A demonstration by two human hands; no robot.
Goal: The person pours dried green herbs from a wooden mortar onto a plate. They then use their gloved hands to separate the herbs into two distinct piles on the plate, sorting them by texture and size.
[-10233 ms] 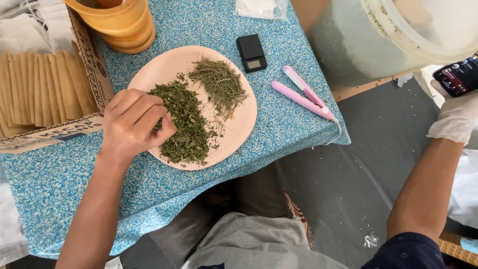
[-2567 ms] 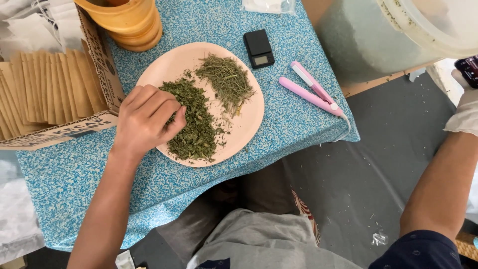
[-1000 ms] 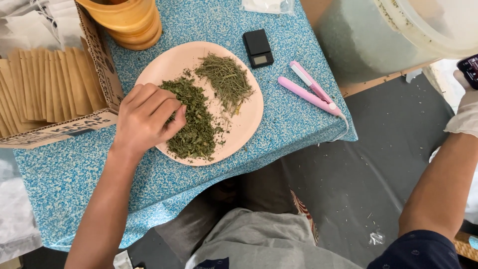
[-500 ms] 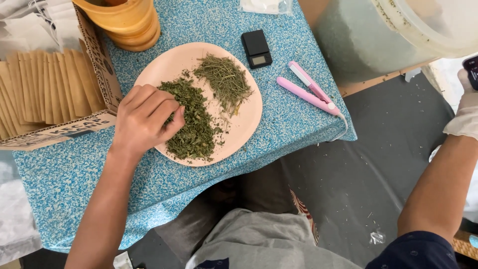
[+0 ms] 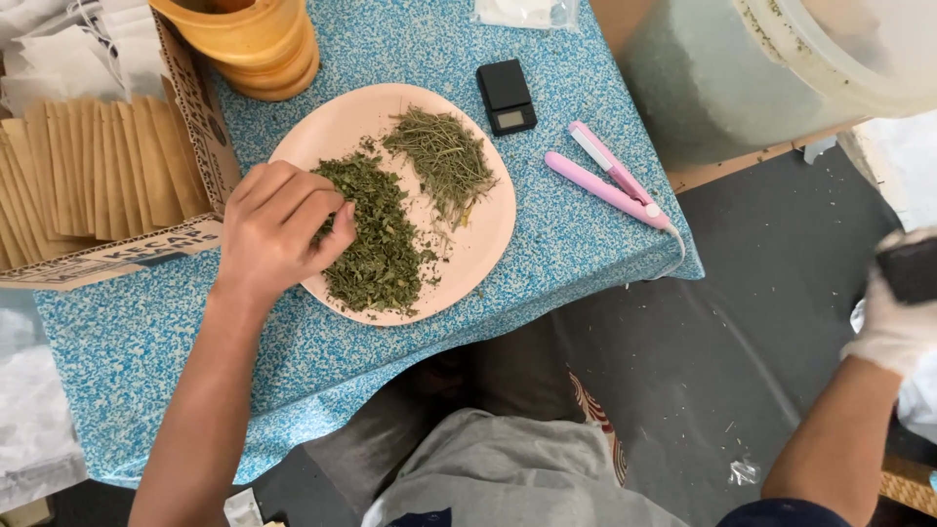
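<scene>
Fingers (image 5: 322,210) rest on dried herbs (image 5: 376,244).

Around the plate (image 5: 488,234), bare tablecloth (image 5: 127,342) lies open at six and seven o'clock. A cardboard box (image 5: 200,156) blocks nine, stacked orange bowls (image 5: 259,49) eleven, a black scale (image 5: 506,96) one, and a pink sealer (image 5: 610,185) three.

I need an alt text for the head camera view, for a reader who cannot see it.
A bare left hand rests in dark green dried herbs on a pink plate that also holds a paler herb pile. The right hand, in a white glove, holds a dark object off the table.
</scene>
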